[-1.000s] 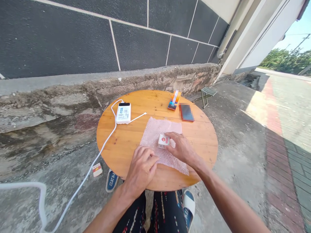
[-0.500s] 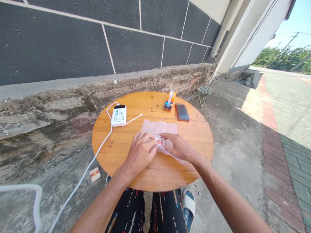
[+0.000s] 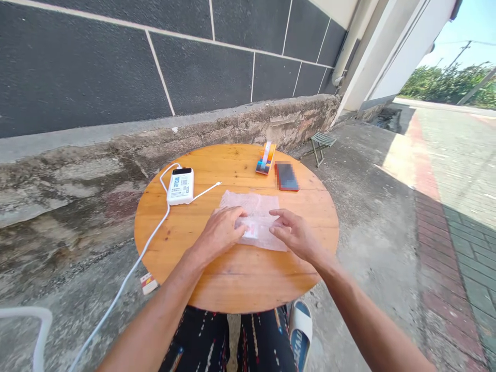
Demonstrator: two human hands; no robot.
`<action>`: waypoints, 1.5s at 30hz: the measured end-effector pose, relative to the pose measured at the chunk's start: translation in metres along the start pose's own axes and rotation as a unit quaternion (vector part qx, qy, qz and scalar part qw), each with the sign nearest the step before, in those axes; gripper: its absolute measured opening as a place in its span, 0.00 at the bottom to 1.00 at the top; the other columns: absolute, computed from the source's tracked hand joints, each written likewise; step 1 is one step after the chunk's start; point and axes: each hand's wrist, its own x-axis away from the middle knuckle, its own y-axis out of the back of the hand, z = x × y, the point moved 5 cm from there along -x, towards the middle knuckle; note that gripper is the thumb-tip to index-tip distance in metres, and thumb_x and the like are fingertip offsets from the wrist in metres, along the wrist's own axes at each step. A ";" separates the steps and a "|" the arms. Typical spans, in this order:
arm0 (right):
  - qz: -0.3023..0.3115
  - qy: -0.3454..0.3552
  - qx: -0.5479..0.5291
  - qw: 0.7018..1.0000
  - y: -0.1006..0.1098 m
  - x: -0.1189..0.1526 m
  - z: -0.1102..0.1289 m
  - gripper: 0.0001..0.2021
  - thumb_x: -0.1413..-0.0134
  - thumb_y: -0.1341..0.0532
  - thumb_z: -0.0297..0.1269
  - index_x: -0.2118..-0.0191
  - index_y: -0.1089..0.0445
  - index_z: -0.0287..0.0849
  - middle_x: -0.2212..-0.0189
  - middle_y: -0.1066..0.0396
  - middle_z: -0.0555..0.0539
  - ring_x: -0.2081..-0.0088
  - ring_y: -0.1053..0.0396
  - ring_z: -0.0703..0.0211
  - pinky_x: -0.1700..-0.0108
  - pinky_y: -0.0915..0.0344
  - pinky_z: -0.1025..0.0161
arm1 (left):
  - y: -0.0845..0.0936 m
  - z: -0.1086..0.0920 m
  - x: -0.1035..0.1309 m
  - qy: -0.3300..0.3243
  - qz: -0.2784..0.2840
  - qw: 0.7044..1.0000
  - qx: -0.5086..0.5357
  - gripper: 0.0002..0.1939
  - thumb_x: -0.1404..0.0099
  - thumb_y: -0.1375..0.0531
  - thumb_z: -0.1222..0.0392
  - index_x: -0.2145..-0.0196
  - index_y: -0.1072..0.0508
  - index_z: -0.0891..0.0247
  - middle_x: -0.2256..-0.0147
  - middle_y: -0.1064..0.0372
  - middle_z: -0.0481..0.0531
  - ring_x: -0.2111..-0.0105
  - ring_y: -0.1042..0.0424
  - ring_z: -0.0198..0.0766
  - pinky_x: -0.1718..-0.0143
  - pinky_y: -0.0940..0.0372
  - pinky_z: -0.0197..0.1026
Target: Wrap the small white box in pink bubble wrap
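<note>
left hand [image 3: 221, 230] and right hand [image 3: 297, 233]: bare | forearms [image 3: 170, 289]: bare | trousers [image 3: 258, 341]: black, scattered white, red and blue dashes | sandal [image 3: 301, 323] below table's [image 3: 256, 284] near edge: white strap, dark-blue footbed, pale lettering

Folded pink translucent bubble wrap [image 3: 260, 205] veils the small white cardboard box with red print [image 3: 251, 232], blurring its lettering. Pixelation masks the flat, dark, red-edged rectangular device [image 3: 287, 177]. The left picture edge cuts the thick white cable [image 3: 23, 312].
</note>
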 end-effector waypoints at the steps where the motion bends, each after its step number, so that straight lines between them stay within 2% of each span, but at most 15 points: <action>1: -0.012 -0.006 0.011 1.000 -0.001 -0.001 -0.004 0.18 0.46 0.41 0.39 0.50 0.34 0.40 0.70 0.29 0.48 0.66 0.30 0.57 0.61 0.35 0.59 | -0.001 0.001 -0.001 0.002 -0.002 1.000 0.007 0.11 0.42 0.44 0.63 0.60 0.28 0.60 0.58 0.26 0.50 0.58 0.29 0.42 0.55 0.39 0.42; 5: -0.027 -0.028 0.043 0.998 -0.004 -0.001 -0.017 0.17 0.47 0.41 0.37 0.50 0.34 0.39 0.71 0.30 0.48 0.68 0.31 0.58 0.64 0.36 0.61 | -0.005 0.003 -0.003 0.008 0.005 0.999 0.033 0.12 0.42 0.45 0.64 0.60 0.28 0.60 0.58 0.26 0.50 0.57 0.29 0.42 0.54 0.38 0.42; 8: -0.059 -0.015 0.073 0.995 -0.001 0.004 -0.015 0.18 0.45 0.42 0.36 0.49 0.35 0.39 0.70 0.29 0.48 0.67 0.31 0.57 0.62 0.36 0.59 | -0.005 0.004 -0.003 0.015 0.006 0.999 0.052 0.14 0.42 0.45 0.65 0.59 0.27 0.60 0.57 0.26 0.50 0.56 0.29 0.42 0.54 0.37 0.41; 10: -0.125 0.031 0.118 0.985 0.005 0.013 -0.003 0.16 0.44 0.43 0.35 0.50 0.35 0.40 0.67 0.28 0.46 0.63 0.30 0.55 0.58 0.37 0.57 | -0.005 0.005 -0.001 0.019 0.000 0.998 0.060 0.14 0.43 0.45 0.66 0.59 0.27 0.60 0.57 0.26 0.50 0.55 0.29 0.41 0.53 0.37 0.41; 12: -0.202 0.099 0.183 0.957 0.008 0.027 0.018 0.12 0.42 0.44 0.32 0.52 0.34 0.42 0.63 0.27 0.45 0.59 0.32 0.54 0.55 0.40 0.55 | -0.005 0.006 0.003 0.020 -0.007 0.997 0.068 0.14 0.42 0.45 0.66 0.59 0.26 0.60 0.57 0.26 0.50 0.56 0.29 0.41 0.52 0.37 0.41; 14: -0.230 0.166 0.244 0.927 0.003 0.042 0.040 0.10 0.42 0.44 0.29 0.55 0.32 0.44 0.61 0.28 0.46 0.58 0.33 0.54 0.54 0.43 0.54 | -0.006 0.007 0.007 0.020 -0.014 0.997 0.074 0.15 0.42 0.46 0.65 0.58 0.26 0.60 0.58 0.25 0.49 0.56 0.29 0.41 0.53 0.36 0.41; 18: -0.140 0.232 0.304 0.913 -0.030 0.053 0.063 0.12 0.41 0.46 0.26 0.55 0.32 0.45 0.58 0.27 0.47 0.58 0.34 0.55 0.54 0.44 0.54 | -0.007 0.008 0.014 0.017 -0.039 0.996 0.081 0.15 0.41 0.47 0.66 0.58 0.26 0.59 0.57 0.25 0.49 0.56 0.29 0.40 0.53 0.36 0.41; 21: -0.085 0.237 0.321 0.913 -0.052 0.047 0.062 0.13 0.39 0.48 0.27 0.51 0.34 0.41 0.52 0.30 0.44 0.52 0.37 0.52 0.50 0.45 0.52 | -0.007 0.007 0.017 0.019 -0.058 0.994 0.085 0.14 0.41 0.47 0.66 0.59 0.26 0.60 0.58 0.25 0.50 0.57 0.28 0.40 0.52 0.36 0.41; 24: -0.055 0.230 0.338 0.911 -0.062 0.038 0.058 0.16 0.38 0.48 0.29 0.46 0.38 0.38 0.47 0.34 0.42 0.47 0.41 0.50 0.46 0.47 0.51 | -0.007 0.008 0.017 0.019 -0.060 0.993 0.096 0.15 0.40 0.48 0.66 0.58 0.26 0.61 0.58 0.25 0.51 0.56 0.28 0.39 0.52 0.36 0.40; 30: -0.008 0.199 0.383 0.902 -0.064 0.030 0.060 0.15 0.39 0.48 0.29 0.47 0.37 0.42 0.49 0.34 0.42 0.51 0.39 0.49 0.51 0.46 0.52 | -0.001 0.023 0.021 0.045 -0.045 0.993 0.100 0.16 0.40 0.48 0.64 0.56 0.26 0.60 0.56 0.25 0.51 0.55 0.28 0.40 0.53 0.36 0.39; 35: 0.002 0.181 0.394 0.901 -0.060 0.024 0.067 0.13 0.38 0.48 0.30 0.49 0.36 0.44 0.53 0.33 0.43 0.54 0.39 0.51 0.52 0.48 0.53 | 0.012 0.044 0.047 0.123 -0.065 0.986 0.093 0.17 0.39 0.48 0.59 0.55 0.27 0.62 0.58 0.26 0.53 0.58 0.28 0.42 0.56 0.35 0.41; 41: -0.004 0.171 0.389 0.905 -0.058 0.022 0.069 0.13 0.37 0.49 0.30 0.51 0.34 0.46 0.54 0.32 0.44 0.55 0.39 0.53 0.53 0.50 0.54 | 0.017 0.068 0.090 0.217 -0.076 0.965 0.127 0.17 0.40 0.46 0.51 0.60 0.26 0.62 0.68 0.26 0.51 0.68 0.29 0.41 0.66 0.36 0.39; 45: -0.006 0.173 0.399 0.900 -0.058 0.023 0.070 0.12 0.38 0.49 0.29 0.52 0.33 0.46 0.55 0.32 0.44 0.56 0.39 0.53 0.53 0.50 0.55 | 0.021 0.068 0.092 0.228 -0.043 0.966 0.112 0.17 0.41 0.45 0.48 0.62 0.26 0.61 0.78 0.32 0.46 0.78 0.32 0.37 0.75 0.41 0.36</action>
